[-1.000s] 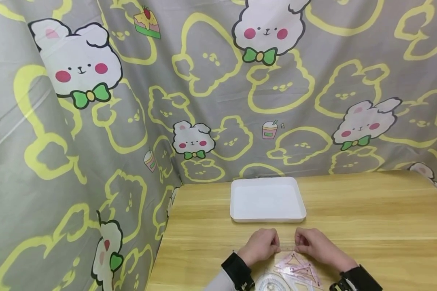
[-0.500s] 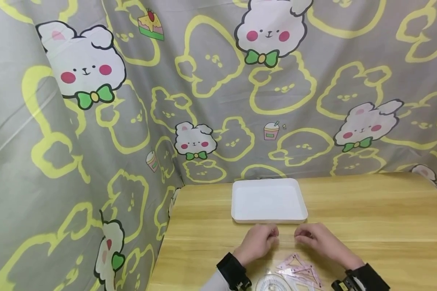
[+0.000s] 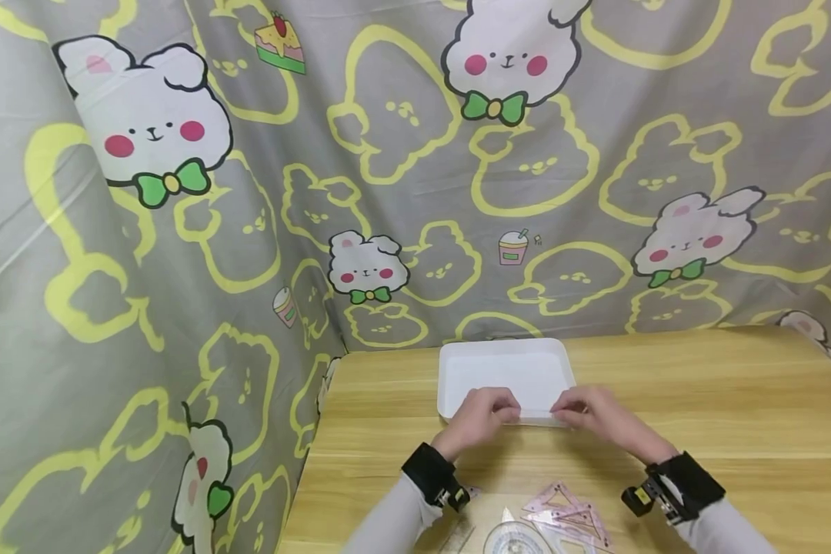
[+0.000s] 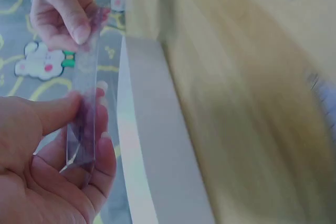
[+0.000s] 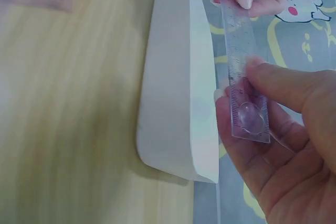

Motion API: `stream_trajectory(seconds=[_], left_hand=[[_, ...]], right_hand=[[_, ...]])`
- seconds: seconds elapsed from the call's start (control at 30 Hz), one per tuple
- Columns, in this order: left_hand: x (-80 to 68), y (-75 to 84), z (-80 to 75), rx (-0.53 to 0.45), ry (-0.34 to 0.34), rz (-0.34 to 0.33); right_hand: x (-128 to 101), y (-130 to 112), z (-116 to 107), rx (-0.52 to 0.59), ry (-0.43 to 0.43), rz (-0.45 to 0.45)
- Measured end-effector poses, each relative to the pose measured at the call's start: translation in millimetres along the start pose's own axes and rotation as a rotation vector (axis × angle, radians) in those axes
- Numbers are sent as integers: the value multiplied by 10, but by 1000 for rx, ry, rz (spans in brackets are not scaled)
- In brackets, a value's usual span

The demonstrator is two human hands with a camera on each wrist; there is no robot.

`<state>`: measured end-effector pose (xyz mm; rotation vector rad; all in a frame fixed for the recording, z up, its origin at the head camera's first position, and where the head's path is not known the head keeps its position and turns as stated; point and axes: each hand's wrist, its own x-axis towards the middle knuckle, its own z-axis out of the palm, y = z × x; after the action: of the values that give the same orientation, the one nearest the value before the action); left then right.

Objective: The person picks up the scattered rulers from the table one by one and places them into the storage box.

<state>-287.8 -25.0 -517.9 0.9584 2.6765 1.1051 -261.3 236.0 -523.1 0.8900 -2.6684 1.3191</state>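
A clear plastic ruler (image 5: 240, 51) with printed scale marks and a round bubble near one end is stretched between both hands. My left hand (image 3: 481, 418) pinches one end between thumb and fingers. The other end, with the bubble, is pinched by my right hand (image 3: 599, 415). In the head view the ruler and fingertips overlap the near rim of a white rectangular tray (image 3: 505, 369). Both wrist views show the ruler close beside the tray's wall (image 4: 157, 124).
Nearer on the wooden table (image 3: 734, 431) lie pink triangular set squares (image 3: 568, 517) and a clear round protractor (image 3: 515, 538). Another clear ruler-like piece (image 3: 457, 535) lies by the left forearm. A patterned curtain (image 3: 402, 154) hangs behind the table and along its left side.
Both hands have lifted the ruler from beside the set squares and carried it forward, away from the body, to the tray's near rim. The set squares and protractor stay in place.
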Motion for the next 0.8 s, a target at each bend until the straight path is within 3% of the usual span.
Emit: stream_trajectory(seconds=[0.23, 0.4, 0.63, 0.8], left_hand=[[269, -148, -102, 35, 13, -8], [411, -271, -65, 60, -44, -37], [463, -451, 119, 73, -78, -86], [478, -484, 193, 92, -73, -83]], right_hand=[[282, 105, -75, -62, -9, 29], [440, 254, -91, -179, -63, -6], [543, 358, -62, -288, -200, -41], [534, 395, -45, -310, -200, -53]])
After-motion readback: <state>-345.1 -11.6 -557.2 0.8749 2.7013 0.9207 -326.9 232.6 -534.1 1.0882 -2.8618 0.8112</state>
